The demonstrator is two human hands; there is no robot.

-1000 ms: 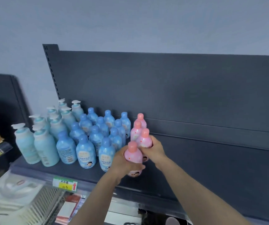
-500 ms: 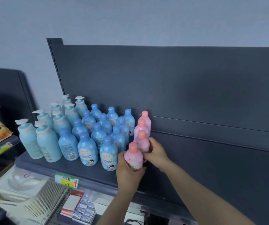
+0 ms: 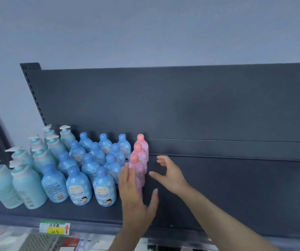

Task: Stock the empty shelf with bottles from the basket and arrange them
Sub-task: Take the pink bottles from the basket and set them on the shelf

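- Pink bottles [image 3: 139,170] upright, caps up, in a near-to-far row on the shelf [image 3: 236,196]
- Left hand [image 3: 136,198] straight-fingered at its near end; right hand [image 3: 170,176] spread beside it
- Price tag [image 3: 55,227] reads 22.9

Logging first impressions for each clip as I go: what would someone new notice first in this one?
A single file of pink bottles stands out at the right edge of a block of blue bottles, with pale pump bottles further left, all on a dark shelf. Both open hands flank the pink file: the left hand in front of its nearest bottle, the right hand beside it.
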